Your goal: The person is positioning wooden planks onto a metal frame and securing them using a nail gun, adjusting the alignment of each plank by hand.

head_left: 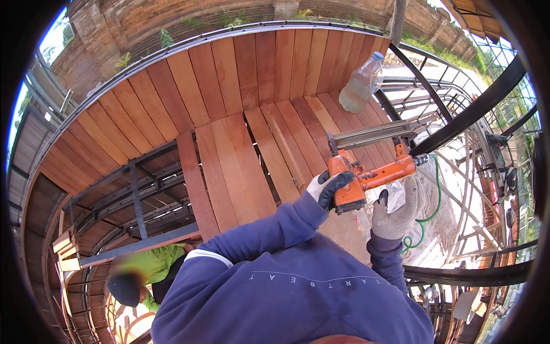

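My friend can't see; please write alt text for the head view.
A gloved left hand holds an orange nail gun, the gloved right hand near its handle. Beyond, a plastic bottle sits on wooden boards; another person is lower left.

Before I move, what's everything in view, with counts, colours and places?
Nail gun: 1, orange, right of centre
Hose: 1, green, right side
Bottle: 1, clear, blue cap, upper right
Planks: many, reddish, upper left to centre
Metal bars: many, dark, both sides
Brick wall: 1, brown, top
Plants: several, green, top
Co-worker: 1, lime top, lower left
Sweatshirt: 1, navy, bottom centre
Left grip: 1, pale glove, holding nail gun
Right grip: 1, pale glove, beside nail gun
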The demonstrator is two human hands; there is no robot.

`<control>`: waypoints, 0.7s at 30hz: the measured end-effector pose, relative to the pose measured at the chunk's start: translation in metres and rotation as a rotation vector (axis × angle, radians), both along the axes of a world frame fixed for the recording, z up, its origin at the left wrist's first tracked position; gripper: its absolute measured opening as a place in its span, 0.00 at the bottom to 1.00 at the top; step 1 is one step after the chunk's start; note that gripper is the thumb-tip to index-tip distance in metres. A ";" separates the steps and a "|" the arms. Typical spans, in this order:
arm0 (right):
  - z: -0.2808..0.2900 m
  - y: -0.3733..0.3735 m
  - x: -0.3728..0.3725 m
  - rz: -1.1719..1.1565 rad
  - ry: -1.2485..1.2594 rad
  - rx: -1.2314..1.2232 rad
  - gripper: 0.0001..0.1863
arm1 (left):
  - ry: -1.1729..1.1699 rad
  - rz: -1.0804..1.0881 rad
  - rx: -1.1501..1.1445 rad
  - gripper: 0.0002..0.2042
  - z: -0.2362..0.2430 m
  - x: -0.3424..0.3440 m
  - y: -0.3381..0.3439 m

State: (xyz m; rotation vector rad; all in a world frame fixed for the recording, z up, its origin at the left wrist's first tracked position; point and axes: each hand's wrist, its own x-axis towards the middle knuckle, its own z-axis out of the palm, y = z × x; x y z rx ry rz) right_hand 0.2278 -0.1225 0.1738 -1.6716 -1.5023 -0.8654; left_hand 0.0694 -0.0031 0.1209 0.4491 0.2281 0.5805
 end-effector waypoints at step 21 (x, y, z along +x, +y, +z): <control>0.042 0.133 -0.040 0.663 0.656 -0.508 0.13 | -0.043 0.068 0.219 0.21 -0.035 -0.037 0.036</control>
